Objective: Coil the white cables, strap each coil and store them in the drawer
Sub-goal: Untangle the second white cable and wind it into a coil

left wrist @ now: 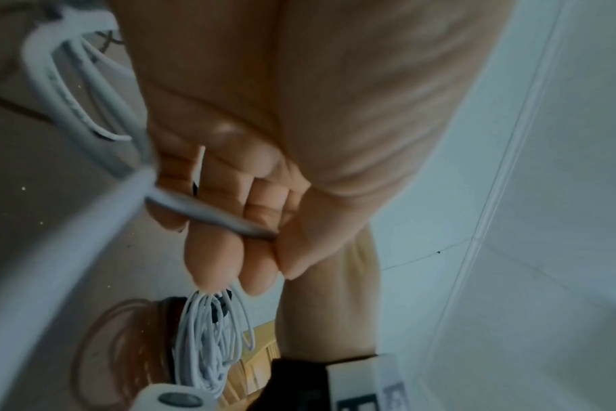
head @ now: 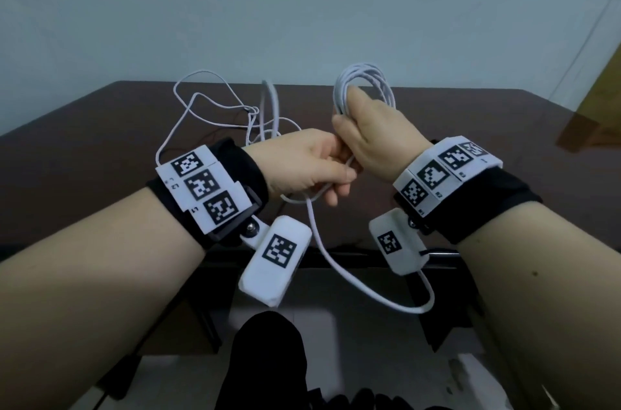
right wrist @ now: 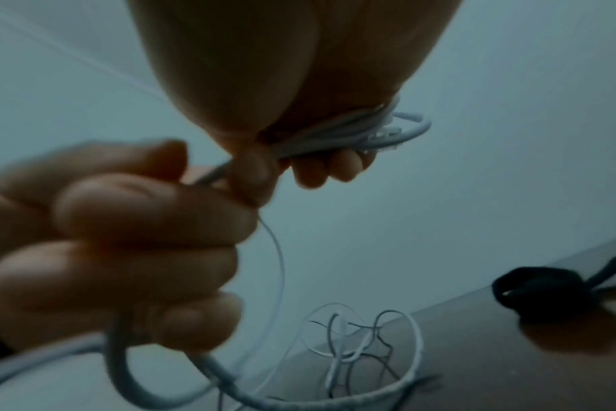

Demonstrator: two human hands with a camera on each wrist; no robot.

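My right hand [head: 349,130] is raised above the dark brown table [head: 100,147] and grips a coil of thick white cable [head: 364,87]. The coil's strands [right wrist: 370,130] run under its curled fingers. Just left of it, my left hand [head: 332,188] grips the same cable's loose run [left wrist: 208,211], which droops in a long loop [head: 369,295] below the table's front edge. In the left wrist view the coil [left wrist: 208,347] hangs beyond my left fingers [left wrist: 229,255]. A thin white cable [head: 208,107] lies loose and tangled on the table behind my hands. A black strap [right wrist: 538,289] lies on the tabletop.
A pale wall stands behind the table. Wooden furniture [head: 598,90] is at the far right. Below the table's front edge there is a dark frame [head: 336,258]. The thin cable's tangle [right wrist: 355,347] lies near the table's far edge.
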